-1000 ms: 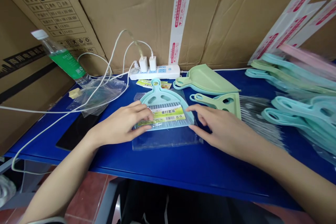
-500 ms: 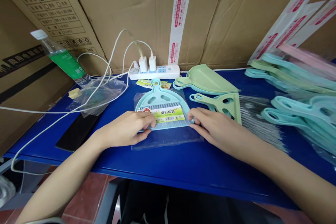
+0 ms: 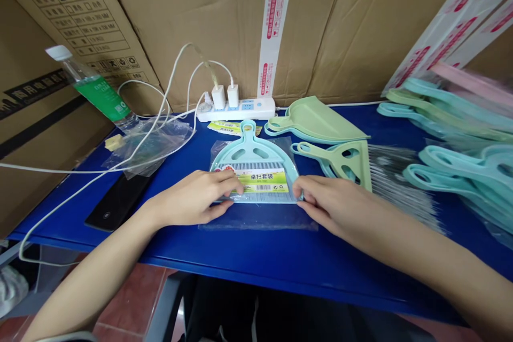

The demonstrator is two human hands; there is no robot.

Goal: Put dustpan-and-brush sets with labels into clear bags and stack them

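A light blue dustpan and brush set lies on the blue table in a clear plastic bag, its handle pointing away from me. A yellow-green label shows across the bristles. My left hand grips the left lower corner of the bagged set, thumb and fingers closed on it. At the right lower corner, my right hand pinches the set's edge. Beside it lie green and blue brushes with grey bristles, and behind them stacked dustpans.
A power strip with white chargers and cables stands against cardboard boxes. At the left are a tilted bottle, crumpled plastic and a black phone. More bagged sets pile up at the right.
The bagged set has shifted slightly right, and my right hand has moved right with it. My left hand has barely moved.
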